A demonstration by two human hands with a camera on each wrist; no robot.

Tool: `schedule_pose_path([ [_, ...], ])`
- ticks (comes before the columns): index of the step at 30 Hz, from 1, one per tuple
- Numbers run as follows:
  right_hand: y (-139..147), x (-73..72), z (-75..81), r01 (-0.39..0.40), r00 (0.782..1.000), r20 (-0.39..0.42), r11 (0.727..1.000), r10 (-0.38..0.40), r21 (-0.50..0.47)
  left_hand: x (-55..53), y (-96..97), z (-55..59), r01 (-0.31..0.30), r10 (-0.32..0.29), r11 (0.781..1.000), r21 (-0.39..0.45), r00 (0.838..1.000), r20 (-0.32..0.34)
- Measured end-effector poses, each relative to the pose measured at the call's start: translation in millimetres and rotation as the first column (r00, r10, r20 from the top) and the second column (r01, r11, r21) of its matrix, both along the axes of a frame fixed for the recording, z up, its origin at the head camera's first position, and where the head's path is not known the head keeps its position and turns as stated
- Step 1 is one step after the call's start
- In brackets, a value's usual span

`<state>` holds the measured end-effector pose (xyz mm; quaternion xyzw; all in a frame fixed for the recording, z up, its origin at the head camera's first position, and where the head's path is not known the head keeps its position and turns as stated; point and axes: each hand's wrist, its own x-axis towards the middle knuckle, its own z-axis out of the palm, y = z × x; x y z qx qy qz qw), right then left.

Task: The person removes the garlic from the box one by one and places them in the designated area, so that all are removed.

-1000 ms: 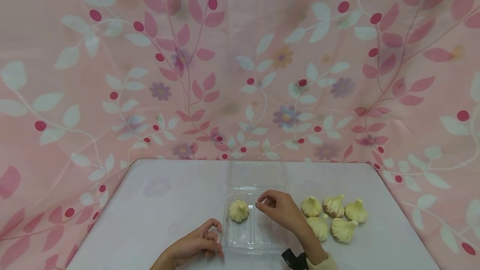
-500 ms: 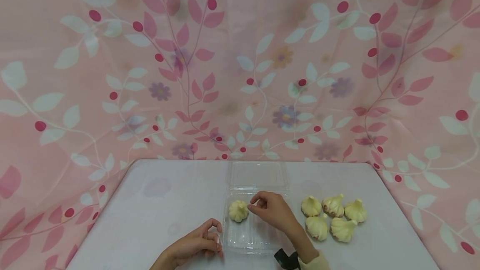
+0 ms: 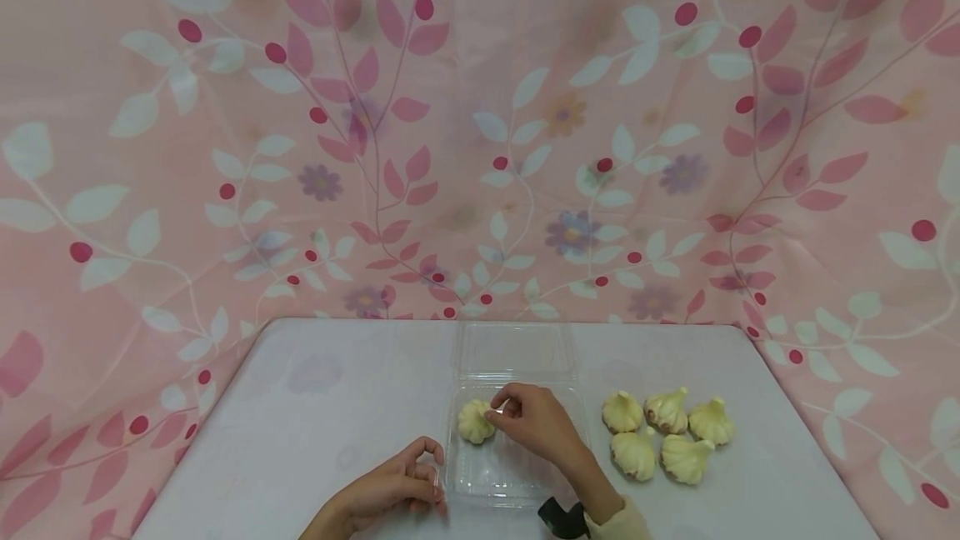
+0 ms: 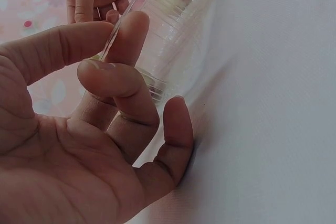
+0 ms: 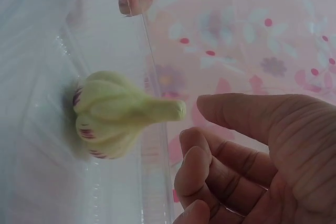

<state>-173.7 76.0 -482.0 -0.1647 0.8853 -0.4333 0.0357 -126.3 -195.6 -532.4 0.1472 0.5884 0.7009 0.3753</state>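
A pale garlic bulb [image 3: 474,423] sits in the left part of a clear plastic clamshell box [image 3: 487,477], its stem pointing up. My right hand [image 3: 542,423] hovers over the box beside this bulb. In the right wrist view, the thumb [image 5: 231,109] and the curled fingers stand apart just short of the stem [image 5: 168,110], with nothing between them. At the box's left side, my left hand [image 3: 386,486] pinches the thin rim [image 4: 111,40] between thumb and forefinger; its other fingers are loosely bent.
Several more garlic bulbs [image 3: 686,460] stand on the white table [image 3: 300,440] to the right of the box. The box's clear lid [image 3: 517,352] lies folded back behind it. A pink floral cloth [image 3: 465,215] hangs beyond the table.
My right hand has moved left across the box, close to the stem of the garlic bulb. My left hand has stayed at the rim.
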Motion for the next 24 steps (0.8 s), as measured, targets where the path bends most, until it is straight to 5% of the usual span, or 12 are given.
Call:
schedule_pose_path([
  [24, -21.7, 4.6, -1.7, 0.121, 0.993, -0.013, 0.989, -0.121, 0.084, 1.0, 0.9, 2.1, -0.01, 0.009, 1.0, 0.018, 1.0, 0.024],
])
